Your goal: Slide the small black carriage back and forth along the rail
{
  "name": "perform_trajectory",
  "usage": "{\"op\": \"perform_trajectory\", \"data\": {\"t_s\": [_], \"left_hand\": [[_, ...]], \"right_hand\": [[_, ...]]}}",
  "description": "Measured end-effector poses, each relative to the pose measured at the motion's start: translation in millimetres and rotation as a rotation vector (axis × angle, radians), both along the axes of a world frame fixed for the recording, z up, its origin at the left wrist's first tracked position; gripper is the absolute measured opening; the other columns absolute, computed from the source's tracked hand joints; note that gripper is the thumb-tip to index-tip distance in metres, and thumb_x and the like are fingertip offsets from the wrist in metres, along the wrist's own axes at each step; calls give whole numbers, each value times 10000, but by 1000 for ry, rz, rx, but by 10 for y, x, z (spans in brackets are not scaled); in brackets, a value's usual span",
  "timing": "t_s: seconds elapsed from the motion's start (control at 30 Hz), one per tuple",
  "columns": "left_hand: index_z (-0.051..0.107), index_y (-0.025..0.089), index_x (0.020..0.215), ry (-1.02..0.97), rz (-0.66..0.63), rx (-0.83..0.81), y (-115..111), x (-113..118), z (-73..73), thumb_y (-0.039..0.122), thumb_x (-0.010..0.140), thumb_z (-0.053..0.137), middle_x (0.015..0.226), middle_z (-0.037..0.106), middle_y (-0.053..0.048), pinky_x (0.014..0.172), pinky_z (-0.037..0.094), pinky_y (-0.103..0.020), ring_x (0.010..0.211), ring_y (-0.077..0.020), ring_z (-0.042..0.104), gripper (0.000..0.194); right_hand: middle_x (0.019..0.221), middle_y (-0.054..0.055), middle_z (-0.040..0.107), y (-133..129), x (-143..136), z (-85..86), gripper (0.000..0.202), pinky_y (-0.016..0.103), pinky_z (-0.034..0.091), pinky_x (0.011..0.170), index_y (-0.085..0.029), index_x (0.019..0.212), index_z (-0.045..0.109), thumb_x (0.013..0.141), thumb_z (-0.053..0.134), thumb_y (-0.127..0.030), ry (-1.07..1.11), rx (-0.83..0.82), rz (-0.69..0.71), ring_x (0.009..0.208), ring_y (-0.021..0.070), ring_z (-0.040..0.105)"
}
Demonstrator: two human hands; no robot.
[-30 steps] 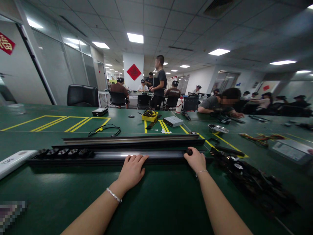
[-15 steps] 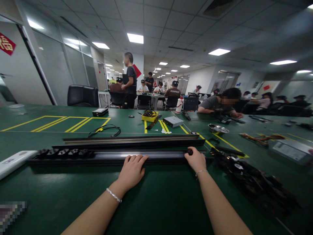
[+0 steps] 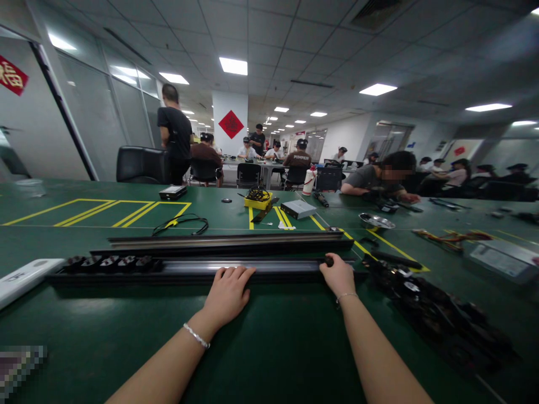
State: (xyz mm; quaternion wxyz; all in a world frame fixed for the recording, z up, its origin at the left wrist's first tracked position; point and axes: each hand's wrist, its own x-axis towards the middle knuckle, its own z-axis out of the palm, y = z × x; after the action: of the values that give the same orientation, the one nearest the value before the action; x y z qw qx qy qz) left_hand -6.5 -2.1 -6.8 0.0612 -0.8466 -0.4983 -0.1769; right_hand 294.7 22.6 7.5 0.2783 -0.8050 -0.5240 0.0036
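A long black rail (image 3: 185,276) with a shiny inner channel lies crosswise on the green table. Several black parts (image 3: 109,264) sit in a row at its left end. My left hand (image 3: 227,292) rests on the rail's middle, its fingers over the near edge and the channel. At the rail's right end my right hand (image 3: 339,275) pinches a small dark part (image 3: 327,260) between thumb and fingers. A second long rail (image 3: 231,241) lies just behind the first. To the right of my right hand is a heap of black parts (image 3: 433,308).
A white device (image 3: 31,278) lies at the left. Farther back are a black cable (image 3: 181,224), a yellow box (image 3: 257,199), a grey metal box (image 3: 298,209) and a metal dish (image 3: 376,221). A person (image 3: 391,174) leans over the table's far side.
My right hand has shifted very slightly to the right with the small part. In the background, a standing person has walked left and turned away. My left hand has stayed put.
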Motion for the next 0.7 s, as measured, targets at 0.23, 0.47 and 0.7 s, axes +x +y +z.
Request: {"op": "perform_trajectory", "data": {"t_s": [0.23, 0.47, 0.7], "left_hand": [[369, 328, 1272, -1, 3, -6, -10, 6, 20, 257, 774, 468, 1189, 536, -12, 919, 270, -377, 1056, -202, 460, 513], [374, 324, 1270, 0, 6, -12, -19, 9, 24, 250, 775, 463, 1191, 535, -16, 922, 271, -383, 1055, -204, 460, 509], [370, 326, 1272, 14, 13, -13, -17, 15, 28, 253, 776, 471, 1201, 528, -18, 929, 267, -380, 1066, -203, 459, 511]], "right_hand": [[1044, 97, 609, -1, 32, 10, 428, 336, 395, 865, -157, 1126, 535, 733, 434, -291, 40, -43, -10, 969, 224, 553], [1030, 72, 613, -20, 55, 16, 402, 341, 375, 870, -188, 1080, 561, 717, 445, -316, 5, -36, -21, 957, 219, 552], [1039, 48, 602, -28, 92, 1, 368, 423, 236, 973, -218, 1032, 577, 707, 450, -334, -14, -14, -7, 1002, 222, 520]]}}
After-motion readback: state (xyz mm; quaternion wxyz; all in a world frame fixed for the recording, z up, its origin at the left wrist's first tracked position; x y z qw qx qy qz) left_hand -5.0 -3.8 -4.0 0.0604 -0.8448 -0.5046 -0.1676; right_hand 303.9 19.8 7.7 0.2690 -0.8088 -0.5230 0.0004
